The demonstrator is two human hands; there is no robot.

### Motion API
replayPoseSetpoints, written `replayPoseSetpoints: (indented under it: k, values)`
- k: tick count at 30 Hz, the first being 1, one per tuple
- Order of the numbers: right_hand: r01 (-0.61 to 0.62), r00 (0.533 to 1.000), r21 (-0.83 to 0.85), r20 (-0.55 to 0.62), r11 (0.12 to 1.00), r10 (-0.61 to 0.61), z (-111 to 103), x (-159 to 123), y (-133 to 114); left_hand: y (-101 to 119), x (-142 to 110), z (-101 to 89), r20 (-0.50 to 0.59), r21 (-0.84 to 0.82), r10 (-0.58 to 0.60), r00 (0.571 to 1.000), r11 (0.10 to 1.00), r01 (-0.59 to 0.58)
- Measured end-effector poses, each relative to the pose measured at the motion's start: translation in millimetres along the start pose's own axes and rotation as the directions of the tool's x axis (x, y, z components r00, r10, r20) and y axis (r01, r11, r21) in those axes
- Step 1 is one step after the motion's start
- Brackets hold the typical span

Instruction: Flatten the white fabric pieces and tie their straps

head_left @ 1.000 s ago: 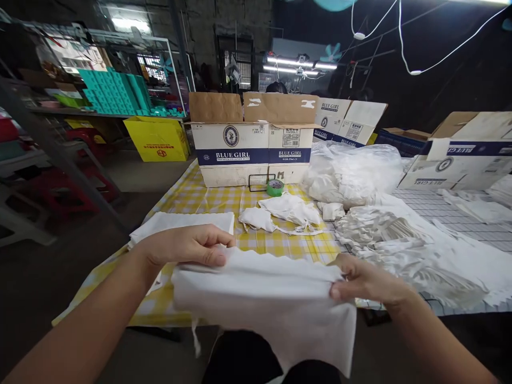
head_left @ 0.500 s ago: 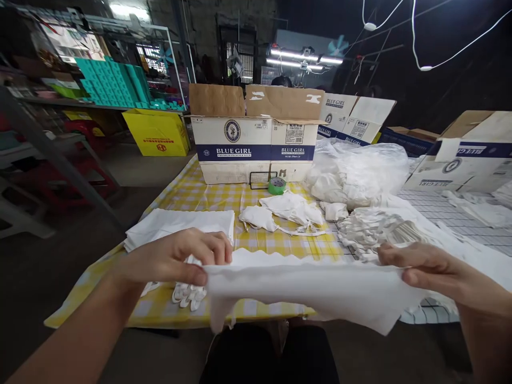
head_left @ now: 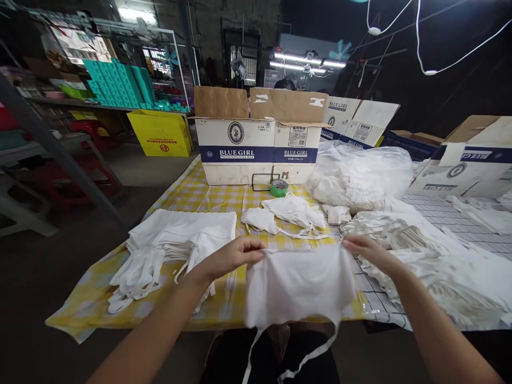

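Observation:
A white strappy top (head_left: 302,285) hangs spread between my two hands, above the table's front edge. My left hand (head_left: 246,252) pinches one upper corner, and my right hand (head_left: 354,245) grips the opposite one. Two thin straps dangle from its lower edge over my lap. To the left lies a neat stack of similar white tops (head_left: 188,226), their straps trailing toward the front. Several crumpled white pieces (head_left: 294,210) rest beyond my hands. On the right, close to my right forearm, is a layered heap of white garments (head_left: 400,234).
A Blue Girl carton (head_left: 240,173) with raised flaps stands at the back, behind a roll of green tape (head_left: 279,188). A clear plastic bag (head_left: 360,168) of white items sits beside it. More cartons (head_left: 460,176) are at the right. The yellow checked tablecloth (head_left: 176,192) drapes over the table's edge.
The top was stretched wide sideways; now my hands are closer together and farther forward, and it hangs down with straps showing. The stack on the left is more exposed.

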State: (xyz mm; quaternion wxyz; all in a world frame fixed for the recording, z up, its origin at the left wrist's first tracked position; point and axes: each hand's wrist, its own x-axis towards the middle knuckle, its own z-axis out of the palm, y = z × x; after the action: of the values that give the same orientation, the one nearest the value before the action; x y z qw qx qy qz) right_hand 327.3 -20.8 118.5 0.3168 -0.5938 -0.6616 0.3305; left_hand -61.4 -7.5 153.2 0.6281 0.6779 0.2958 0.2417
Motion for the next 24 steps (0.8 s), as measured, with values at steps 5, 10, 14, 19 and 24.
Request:
replayPoseSetpoints:
  k: [5,10,14,19,24]
  values:
    - [-0.057,0.997,-0.34,0.03,0.939,0.071,44.1,26.5,41.0,-70.6,38.5,-16.0,-0.079,0.104,-0.092,0.993,0.989,0.1]
    - [0.177,0.982,-0.16,0.09,0.971,-0.164,86.1,23.7,-18.6,-51.9,52.6,-3.8,0.05,0.148,-0.002,0.999,0.989,-0.005]
    - [0.265,0.906,0.153,0.298,0.952,-0.3,106.2,21.6,-79.1,-20.1,56.7,10.0,0.132,0.105,0.038,0.991,0.993,-0.052]
    - [0.092,0.954,0.342,0.238,0.935,-0.181,92.4,14.2,-86.1,-33.0,45.9,5.8,0.193,-0.108,-0.054,0.98,0.991,0.076]
    - [-0.05,0.966,0.327,0.255,0.944,-0.037,66.8,2.5,-78.8,-31.2,36.2,12.9,0.126,-0.162,-0.003,0.992,0.987,0.024]
